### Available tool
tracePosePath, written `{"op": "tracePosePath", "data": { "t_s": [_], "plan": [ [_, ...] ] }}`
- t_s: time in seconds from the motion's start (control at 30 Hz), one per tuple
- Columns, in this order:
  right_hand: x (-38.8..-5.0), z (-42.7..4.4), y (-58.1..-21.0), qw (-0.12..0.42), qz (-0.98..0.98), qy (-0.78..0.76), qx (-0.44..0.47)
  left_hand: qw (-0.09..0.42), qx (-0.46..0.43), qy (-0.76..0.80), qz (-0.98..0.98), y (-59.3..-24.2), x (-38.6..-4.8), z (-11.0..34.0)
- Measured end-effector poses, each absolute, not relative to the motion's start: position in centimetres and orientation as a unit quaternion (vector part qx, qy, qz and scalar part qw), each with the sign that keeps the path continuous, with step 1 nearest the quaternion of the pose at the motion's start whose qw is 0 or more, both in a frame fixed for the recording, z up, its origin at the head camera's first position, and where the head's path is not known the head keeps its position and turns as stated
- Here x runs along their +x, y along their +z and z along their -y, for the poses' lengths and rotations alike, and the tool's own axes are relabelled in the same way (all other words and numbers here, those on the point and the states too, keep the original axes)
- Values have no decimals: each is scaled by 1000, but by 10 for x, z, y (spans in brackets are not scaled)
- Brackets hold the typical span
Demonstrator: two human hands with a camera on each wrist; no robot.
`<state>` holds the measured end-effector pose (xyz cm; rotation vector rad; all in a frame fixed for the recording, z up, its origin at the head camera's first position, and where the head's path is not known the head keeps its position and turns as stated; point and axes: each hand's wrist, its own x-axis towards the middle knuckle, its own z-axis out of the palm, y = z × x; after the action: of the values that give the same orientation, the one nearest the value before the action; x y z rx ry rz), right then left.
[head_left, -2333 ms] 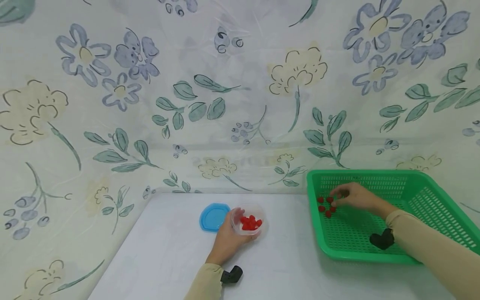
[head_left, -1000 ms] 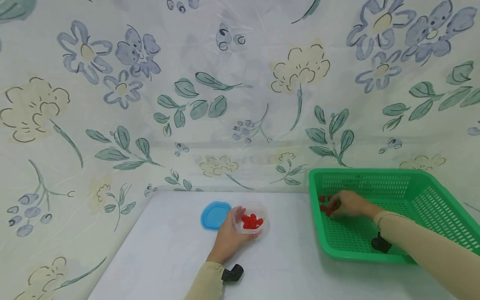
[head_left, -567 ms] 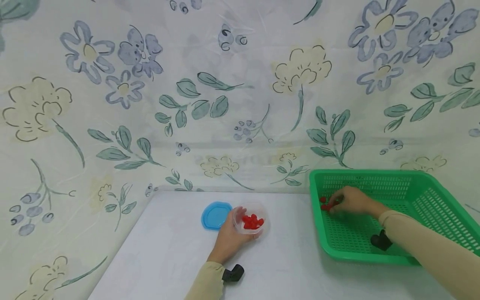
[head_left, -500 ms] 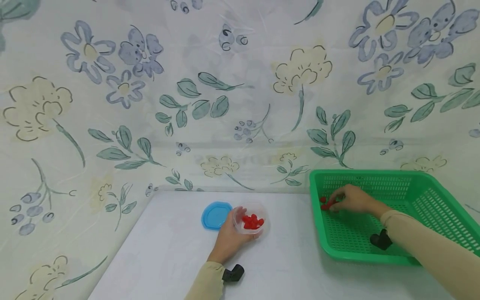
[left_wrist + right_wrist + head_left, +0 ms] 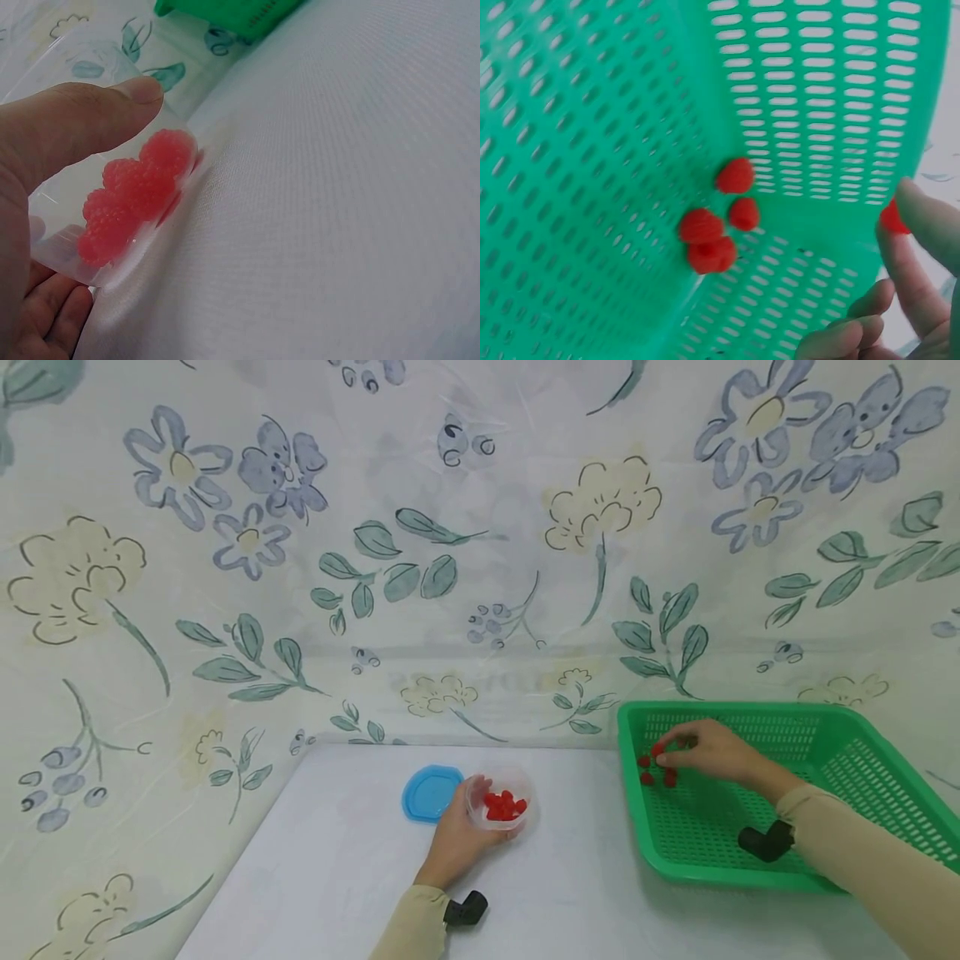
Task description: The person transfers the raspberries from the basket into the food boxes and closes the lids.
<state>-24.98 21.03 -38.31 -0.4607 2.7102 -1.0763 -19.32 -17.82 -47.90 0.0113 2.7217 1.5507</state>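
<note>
One berry (image 5: 657, 749), pinched by the right hand (image 5: 708, 750), is now lifted clear, leaving four others (image 5: 737, 175) near the basket's (image 5: 720, 875) far left corner; moments ago that hand was among them. The left hand (image 5: 459, 843) grips the cup (image 5: 515, 779) near the tabletop's (image 5: 337, 843) far edge.

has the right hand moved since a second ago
Yes: in the head view, the right hand is higher in the picture, closer to the far rim of the green basket, pinching a red berry.
</note>
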Motion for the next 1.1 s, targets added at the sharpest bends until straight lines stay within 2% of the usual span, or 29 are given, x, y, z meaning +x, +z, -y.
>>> {"op": "tracePosePath", "data": {
  "t_s": [0.53,1.1],
  "plan": [
    [-228,-202,-351,38,-917,-364,-155,-6,30,505,-862,-484,-195,182],
    [-203,-174,-319,32,-906,-402,-129,-12,24,497,-867,-483,-194,181]
  ]
}}
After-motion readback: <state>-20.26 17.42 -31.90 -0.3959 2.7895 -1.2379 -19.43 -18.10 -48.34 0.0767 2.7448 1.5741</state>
